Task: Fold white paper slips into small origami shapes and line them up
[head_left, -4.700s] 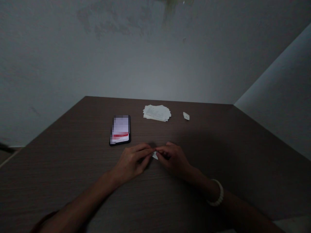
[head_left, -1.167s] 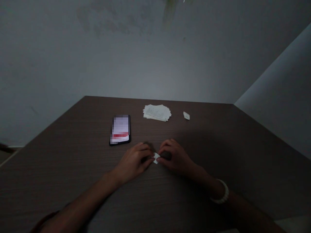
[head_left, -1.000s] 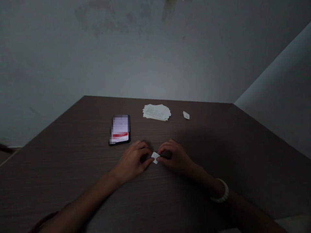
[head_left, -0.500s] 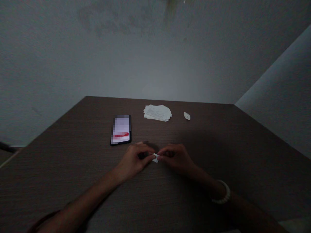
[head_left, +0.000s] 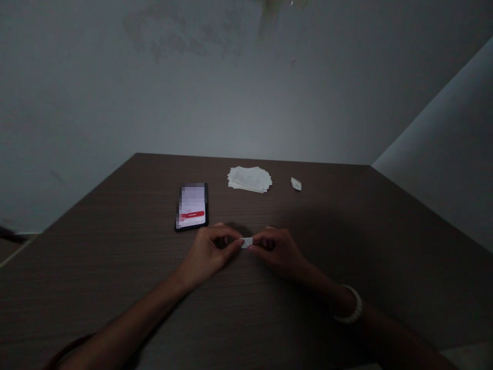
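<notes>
1. Stretching beyond both hands, one pale wall (head_left: 246, 103) meets the far edge of the single brown table (head_left: 115, 216); the tabletop extends sideways past both hands, its side edges well apart from them.
2. Two hands, nearly meeting fingertip to fingertip: the left hand (head_left: 206, 252) and the right hand (head_left: 283, 252), each with thumb and fingers closed in a pinch on one paper piece.
3. One phone (head_left: 192, 203), screen lit, lying just beyond the left hand's knuckles, toward its outer side.
4. One paper pile (head_left: 249, 179), straight ahead of the hands near the far edge, bare tabletop between; sheets too overlapped to count.
5. One white bracelet (head_left: 358, 306), around the right wrist.
6. One loose folded paper (head_left: 296, 184), ahead of the right hand, right of the pile.
7. One small paper piece (head_left: 247, 242), line-marked, held between the hands.
</notes>
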Motion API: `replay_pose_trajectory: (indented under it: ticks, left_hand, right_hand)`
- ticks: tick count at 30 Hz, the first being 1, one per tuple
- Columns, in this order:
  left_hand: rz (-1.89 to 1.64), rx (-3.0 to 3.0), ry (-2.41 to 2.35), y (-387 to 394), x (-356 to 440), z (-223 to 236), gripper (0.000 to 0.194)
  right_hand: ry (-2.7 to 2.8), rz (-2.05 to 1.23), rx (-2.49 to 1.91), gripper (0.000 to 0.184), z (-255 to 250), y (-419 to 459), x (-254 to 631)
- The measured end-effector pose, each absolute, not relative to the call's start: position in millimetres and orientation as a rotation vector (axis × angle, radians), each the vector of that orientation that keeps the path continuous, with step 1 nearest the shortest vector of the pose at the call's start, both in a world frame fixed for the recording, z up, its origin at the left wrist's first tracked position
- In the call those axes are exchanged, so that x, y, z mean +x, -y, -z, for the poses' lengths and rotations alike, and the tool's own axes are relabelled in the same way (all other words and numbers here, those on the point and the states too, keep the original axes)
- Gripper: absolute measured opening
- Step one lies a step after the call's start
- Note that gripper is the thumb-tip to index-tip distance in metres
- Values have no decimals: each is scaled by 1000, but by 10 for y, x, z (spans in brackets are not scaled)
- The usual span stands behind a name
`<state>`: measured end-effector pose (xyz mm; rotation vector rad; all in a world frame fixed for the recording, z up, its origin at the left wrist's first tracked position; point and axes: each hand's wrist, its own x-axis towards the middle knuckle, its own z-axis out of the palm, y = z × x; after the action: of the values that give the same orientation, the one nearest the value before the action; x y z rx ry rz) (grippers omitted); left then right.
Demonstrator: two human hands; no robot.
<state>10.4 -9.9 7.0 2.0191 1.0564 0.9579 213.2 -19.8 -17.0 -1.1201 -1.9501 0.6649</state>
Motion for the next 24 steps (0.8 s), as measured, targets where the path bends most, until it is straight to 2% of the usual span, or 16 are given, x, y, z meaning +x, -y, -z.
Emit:
replay_pose_trajectory:
  ticks: [13, 19, 24]
  left_hand:
    - [-937, 2247, -906, 75, 98, -42, 12]
    - [-983, 2281, -1010, 112, 99, -101, 16]
    - [-1027, 2282, -1027, 111, 100, -100, 16]
  right_hand:
    - [2062, -592, -1044, 6, 147, 217, 2150]
    - [2118, -533, -1078, 5, 143, 203, 2143]
    - [2199, -448, -1057, 11, 153, 206, 2149]
